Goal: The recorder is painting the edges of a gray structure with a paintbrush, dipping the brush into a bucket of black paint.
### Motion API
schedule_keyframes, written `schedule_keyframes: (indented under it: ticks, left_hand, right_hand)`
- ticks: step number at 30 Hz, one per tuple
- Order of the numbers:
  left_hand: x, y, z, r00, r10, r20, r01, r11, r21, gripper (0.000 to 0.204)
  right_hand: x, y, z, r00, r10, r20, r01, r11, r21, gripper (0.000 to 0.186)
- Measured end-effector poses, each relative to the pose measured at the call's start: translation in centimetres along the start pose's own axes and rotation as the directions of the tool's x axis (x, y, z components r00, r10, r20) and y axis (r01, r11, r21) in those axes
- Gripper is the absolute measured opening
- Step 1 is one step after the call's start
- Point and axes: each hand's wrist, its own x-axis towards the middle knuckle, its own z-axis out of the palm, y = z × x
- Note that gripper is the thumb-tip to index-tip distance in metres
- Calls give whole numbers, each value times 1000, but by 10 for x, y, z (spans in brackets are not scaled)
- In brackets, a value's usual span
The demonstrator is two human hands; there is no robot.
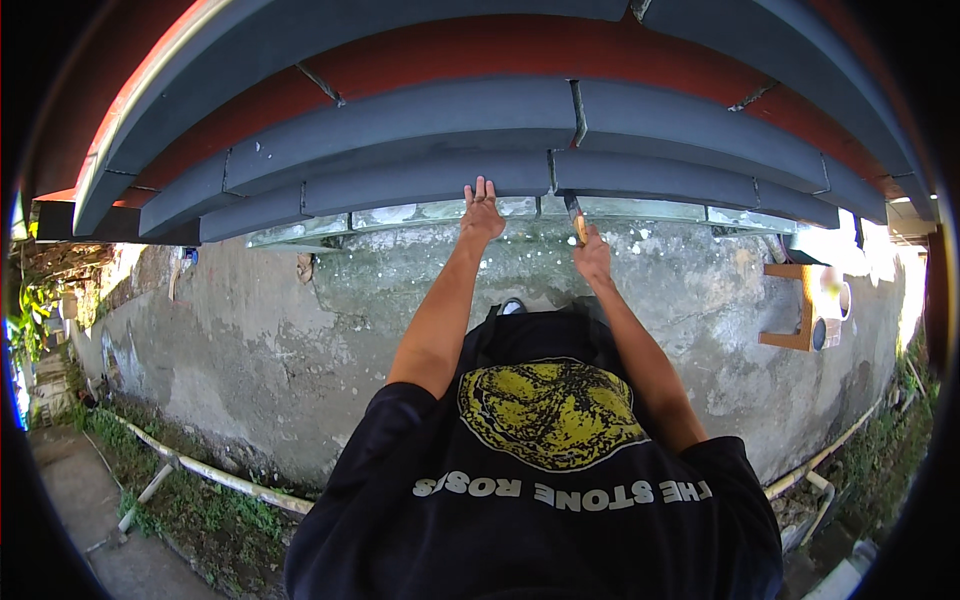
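Observation:
Grey painted boards [395, 111] run in stepped rows across the top of the head view, over red panels [470, 52], with cracked joints between segments. My left hand [482, 215] rests with fingers apart against the lower edge of the nearest board [400, 175]. My right hand [593, 250] grips a flat tool [577, 221] by its pale wooden handle, its dark head reaching up to that board's underside, right of a joint. I cannot tell whether the head is bristles or a blade. Below the boards runs a pale, weathered ledge [645, 208].
Stained concrete [230, 350] with white flecks spreads around me. An orange-brown wooden stand [800, 310] holding small items is at the right. Pale pipes [230, 485] run along weedy edges [230, 530] at both lower sides. Plants [25, 320] grow at the far left.

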Motion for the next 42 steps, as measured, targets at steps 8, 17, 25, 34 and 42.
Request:
schedule_keyframes:
  ticks: [8, 17, 25, 34, 42]
  left_hand:
    - [-7, 3, -9, 1000, -10, 29, 11, 999, -32, 70]
    - [5, -4, 8, 1000, 13, -12, -13, 1000, 11, 71]
    - [4, 8, 2, 999, -7, -35, 10, 995, 94, 72]
    - [7, 18, -1, 996, -86, 18, 85, 995, 52, 72]
    - [19, 18, 13, 995, -97, -17, 98, 988, 116, 74]
  right_hand:
    - [3, 25, -23, 993, 6, -121, -10, 999, -33, 27]
    - [10, 48, -46, 997, 12, -82, -20, 995, -94, 30]
    - [17, 88, -71, 962, 45, -269, -60, 997, -45, 29]
    - [29, 83, -87, 991, -16, -130, 12, 1000, -29, 28]
    - [17, 102, -107, 992, 18, -128, -12, 999, 46, 26]
